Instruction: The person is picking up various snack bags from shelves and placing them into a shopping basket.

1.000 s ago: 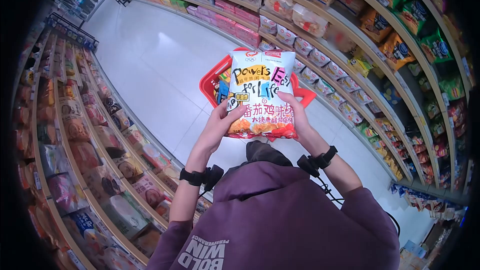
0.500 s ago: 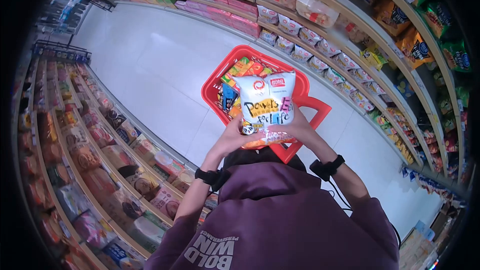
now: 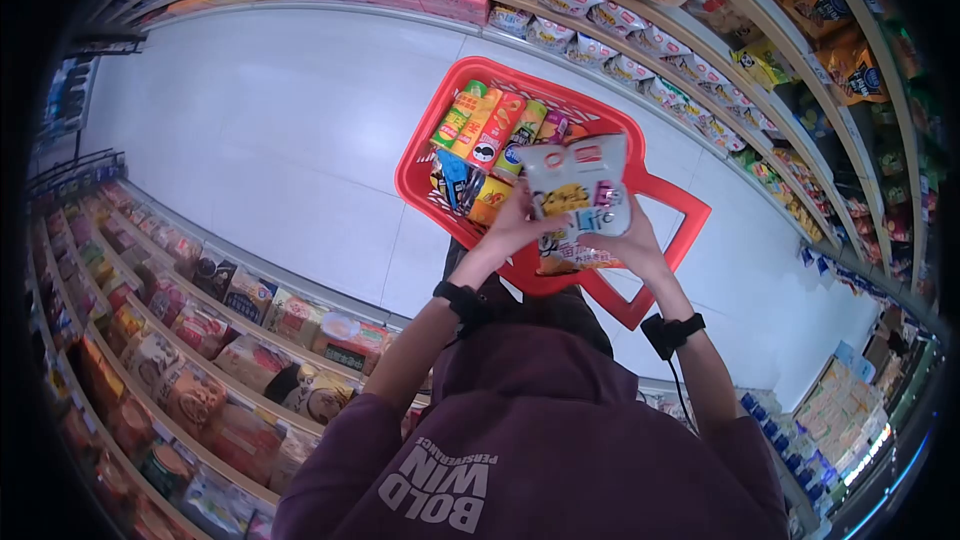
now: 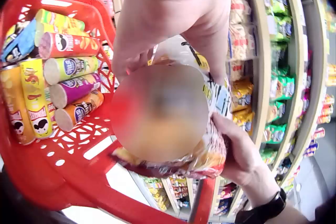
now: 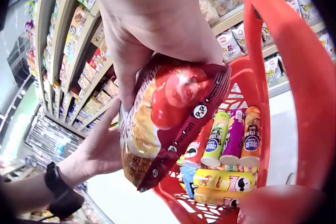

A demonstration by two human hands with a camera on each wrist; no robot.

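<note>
Both hands hold a puffed white snack bag (image 3: 575,165) by its two sides, over the near right part of a red shopping basket (image 3: 418,125). My left hand (image 3: 515,228) grips the bag's left side, and my right hand (image 3: 638,240) the right side, thumbs toward each other across the front. In the right wrist view, tomatoes and golden chunks show on the bag's dark red lower end (image 5: 173,98). Several chip tubes (image 3: 497,130) lie side by side in the basket, next to a blue packet (image 3: 455,180). A blur covers the bag's middle in the left wrist view.
The basket's red handle (image 3: 690,230) sticks out to the right. Shelves of similar white bags (image 3: 590,50) line the far right side, and shelves of packaged food (image 3: 240,360) the left. Between them runs a pale tiled floor (image 3: 270,110).
The bag has come down and to the right, tilting so its front is seen at a slant. More of the basket and its tubes now shows. Both hands have kept their hold.
</note>
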